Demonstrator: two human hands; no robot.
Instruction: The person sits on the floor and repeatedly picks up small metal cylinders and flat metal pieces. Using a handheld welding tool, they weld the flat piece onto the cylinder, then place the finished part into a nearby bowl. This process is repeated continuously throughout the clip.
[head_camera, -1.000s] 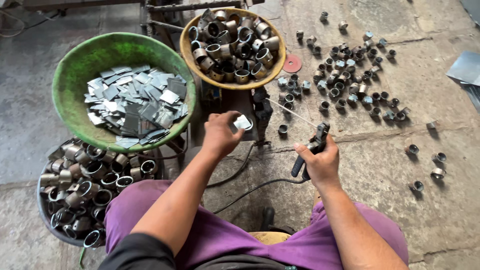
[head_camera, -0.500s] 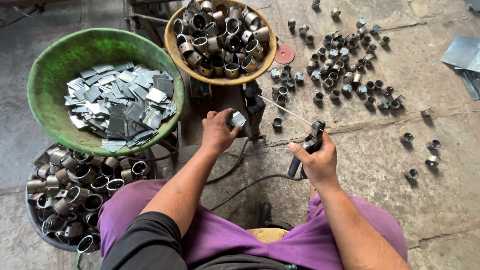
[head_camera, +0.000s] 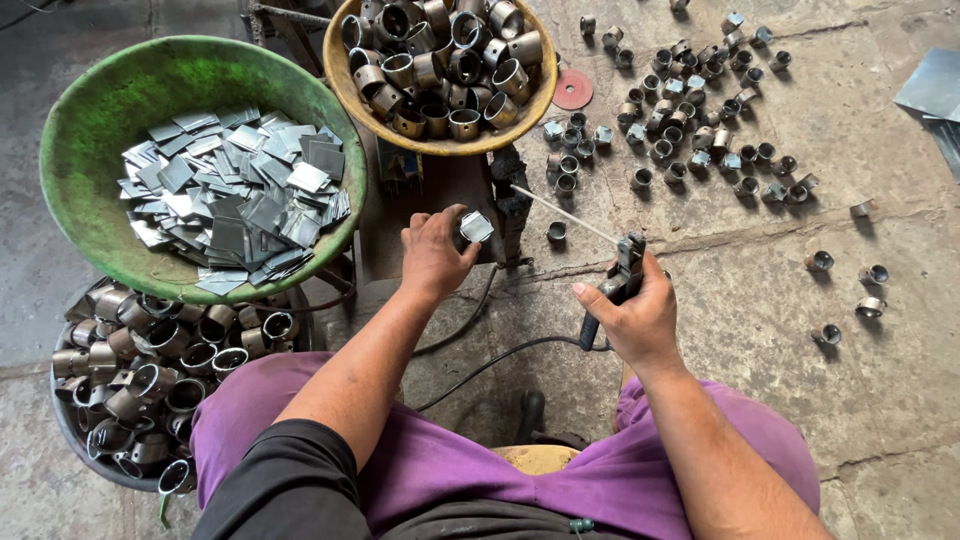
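- While pinching a small square grey sheet-metal plate (head_camera: 476, 227) between thumb and fingertips, left hand (head_camera: 432, 255) holds it against the dark upright welding jig (head_camera: 512, 205), just below the yellow basin.
- Closed in a full grip around a black electrode holder (head_camera: 612, 290), right hand (head_camera: 640, 318); thin welding rod (head_camera: 565, 213) reaching from the holder to the jig's top.
- Likely risk: bare fingers sitting right beside the rod tip, so a spark or hot metal could burn them.
- Another risk: plate held by fingertips only, so a nudge from the rod could shift it off the jig.
- Black cable (head_camera: 500, 360) trailing below the jig between the purple-clad legs; could snag the right wrist.
- Counted: one wide green basin (head_camera: 100, 110) left of the jig, with dozens of flat grey plates.
- One yellow basin (head_camera: 440, 146) above the jig, roughly twenty-five short steel tube rings.
- One dark tub (head_camera: 75, 440) below the green basin, some thirty more rings.
- Right of the jig, about forty loose small rings (head_camera: 690, 110) on the concrete floor, plus one red disc (head_camera: 572, 89).
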